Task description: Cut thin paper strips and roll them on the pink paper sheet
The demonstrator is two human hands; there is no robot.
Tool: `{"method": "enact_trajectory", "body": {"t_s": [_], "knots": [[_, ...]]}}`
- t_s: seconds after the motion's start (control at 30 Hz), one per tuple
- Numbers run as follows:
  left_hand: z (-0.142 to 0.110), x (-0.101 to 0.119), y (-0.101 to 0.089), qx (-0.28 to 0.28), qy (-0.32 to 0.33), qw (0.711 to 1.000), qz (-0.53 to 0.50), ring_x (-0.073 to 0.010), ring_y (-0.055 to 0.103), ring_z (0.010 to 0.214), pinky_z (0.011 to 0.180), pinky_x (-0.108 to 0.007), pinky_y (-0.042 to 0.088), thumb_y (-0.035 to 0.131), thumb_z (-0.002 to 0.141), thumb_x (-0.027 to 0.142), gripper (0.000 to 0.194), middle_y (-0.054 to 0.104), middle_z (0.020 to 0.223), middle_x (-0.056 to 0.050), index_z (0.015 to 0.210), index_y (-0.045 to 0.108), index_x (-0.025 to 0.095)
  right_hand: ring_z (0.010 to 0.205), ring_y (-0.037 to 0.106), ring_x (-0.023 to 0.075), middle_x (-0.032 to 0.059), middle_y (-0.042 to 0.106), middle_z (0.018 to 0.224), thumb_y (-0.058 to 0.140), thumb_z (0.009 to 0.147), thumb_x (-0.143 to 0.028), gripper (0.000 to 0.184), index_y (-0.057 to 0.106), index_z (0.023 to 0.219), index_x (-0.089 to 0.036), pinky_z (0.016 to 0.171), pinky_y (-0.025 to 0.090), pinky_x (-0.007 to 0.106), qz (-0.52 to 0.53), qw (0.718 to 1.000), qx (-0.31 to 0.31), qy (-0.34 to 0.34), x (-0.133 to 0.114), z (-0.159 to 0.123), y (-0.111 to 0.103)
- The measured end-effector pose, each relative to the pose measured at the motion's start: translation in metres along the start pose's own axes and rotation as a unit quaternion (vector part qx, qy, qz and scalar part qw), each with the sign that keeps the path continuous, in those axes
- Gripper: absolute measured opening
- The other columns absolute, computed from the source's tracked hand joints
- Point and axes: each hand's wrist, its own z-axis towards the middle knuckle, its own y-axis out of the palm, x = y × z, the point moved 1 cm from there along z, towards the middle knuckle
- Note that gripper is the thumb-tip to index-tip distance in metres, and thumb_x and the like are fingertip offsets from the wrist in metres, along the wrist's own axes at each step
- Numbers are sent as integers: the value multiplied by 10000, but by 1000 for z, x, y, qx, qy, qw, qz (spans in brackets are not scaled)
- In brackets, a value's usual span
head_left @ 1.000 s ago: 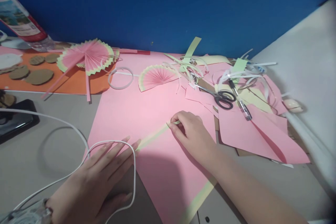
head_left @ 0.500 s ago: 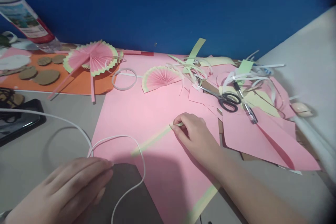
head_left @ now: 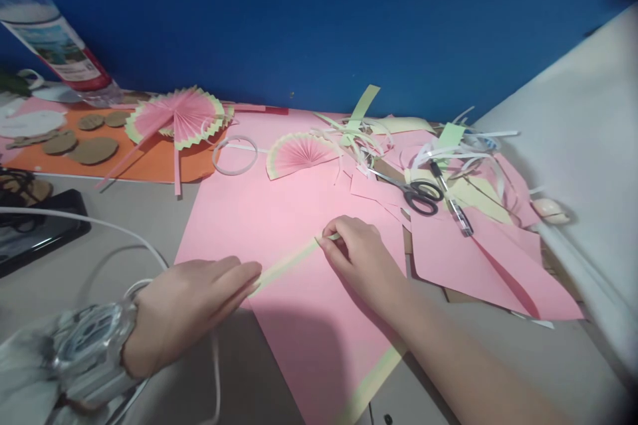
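A thin pale-yellow paper strip lies across a large pink paper sheet on the grey table. My right hand pinches the strip's far end between thumb and fingers. My left hand, with a grey wristwatch on the wrist, presses its fingertips on the strip's near end. The strip is stretched straight between both hands. A white cable runs under my left hand.
Black scissors, a pen and paper offcuts lie right of my hands. Pink pleated fans, a tape ring, an orange sheet with cardboard discs and a bottle are behind; a phone at left.
My left hand pulled back off the strip toward me, then came forward again and now holds the strip's near end. My right hand stayed on the far end.
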Motion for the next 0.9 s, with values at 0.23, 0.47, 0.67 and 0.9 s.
{"method": "enact_trajectory", "body": {"t_s": [0.23, 0.47, 0.67, 0.9], "knots": [[-17, -2, 9, -20, 84, 990, 110, -139, 515, 500, 479, -268, 305, 233, 978, 297, 404, 522, 569, 32, 1098, 619, 291, 804, 508, 174, 0, 598, 860, 467, 903, -233, 96, 506, 820, -206, 775, 326, 343, -5, 1000, -17, 1, 0, 0, -1], [-17, -2, 10, -29, 128, 978, 165, -143, 468, 529, 498, -288, 260, 248, 951, 124, 430, 516, 615, 34, 1217, 540, 295, 781, 513, 169, -7, 596, 829, 482, 893, -223, 93, 504, 805, -203, 754, 332, 333, -8, 1000, -11, 3, 1, 1, -1], [-18, 2, 8, -45, 143, 971, 188, -152, 477, 551, 528, -306, 275, 186, 972, 158, 449, 546, 649, 12, 1135, 597, 240, 781, 510, 171, -6, 596, 833, 476, 897, -232, 96, 504, 810, -206, 758, 331, 336, -9, 1000, -12, -1, 2, 1, 0], [-24, -4, 14, -45, 138, 972, 186, -156, 487, 556, 525, -310, 287, 208, 981, 222, 417, 530, 644, 10, 1113, 604, 219, 780, 507, 169, -7, 594, 833, 472, 899, -234, 98, 497, 810, -204, 776, 330, 343, -9, 1000, -14, 2, 1, 1, -1]]}}
